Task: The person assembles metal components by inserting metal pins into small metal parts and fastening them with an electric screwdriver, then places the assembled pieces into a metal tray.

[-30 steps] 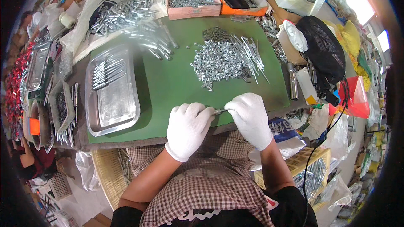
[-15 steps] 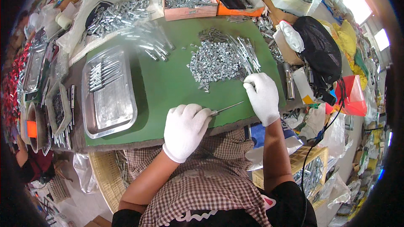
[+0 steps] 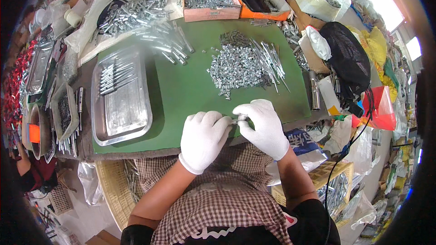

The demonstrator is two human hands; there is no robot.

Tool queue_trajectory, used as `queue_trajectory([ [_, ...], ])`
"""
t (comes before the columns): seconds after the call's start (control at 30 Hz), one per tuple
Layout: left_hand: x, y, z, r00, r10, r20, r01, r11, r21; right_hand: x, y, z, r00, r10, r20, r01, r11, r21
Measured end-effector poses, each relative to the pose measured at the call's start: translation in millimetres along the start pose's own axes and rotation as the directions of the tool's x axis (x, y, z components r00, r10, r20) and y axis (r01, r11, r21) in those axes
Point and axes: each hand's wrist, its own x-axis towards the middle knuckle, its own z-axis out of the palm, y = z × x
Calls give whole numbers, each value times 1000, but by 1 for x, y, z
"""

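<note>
Green mat: it covers the worktable (image 3: 181, 109), its middle taken as the clock's centre.
Tray: a steel tray (image 3: 125, 111) lies at 9 o'clock, slim rods (image 3: 116, 75) grouped in its far half.
Piles: small silver pieces (image 3: 236, 70) are heaped at 2 o'clock, thin rods (image 3: 269, 61) just beside them; dark pins (image 3: 234, 38) lie at 1.
Far edge: a pink box (image 3: 211, 14) of small metal parts stands at 12 o'clock, an orange box (image 3: 263, 13) at 1; silver fittings (image 3: 136, 16) spill over a white sack at 11.
Room: a black mesh bag (image 3: 347, 54) sits between 2 and 3, a bright window (image 3: 383, 4) beyond it; a yellow crate (image 3: 109, 183) stands below the table between 7 and 8.
Metal part: between the gloved hands (image 3: 235, 121), near 5 o'clock.
Left hand: closed (image 3: 204, 138), thumb and fingertips pinching the part.
Right hand: close beside the left (image 3: 264, 127), thumb and forefinger curved around the part's other end, slightly parted; whether they grip it cannot be told.
</note>
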Motion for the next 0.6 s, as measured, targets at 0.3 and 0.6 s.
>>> queue_trajectory([
  [0.3,-1,0,-1,1000,4,16,-4,1000,8,10,-20,-12,936,-244,253,323,881,-345],
  [0.6,-3,-1,0,1000,-16,17,16,1000,16,-29,30,-44,962,-73,-262,-87,830,-551],
])
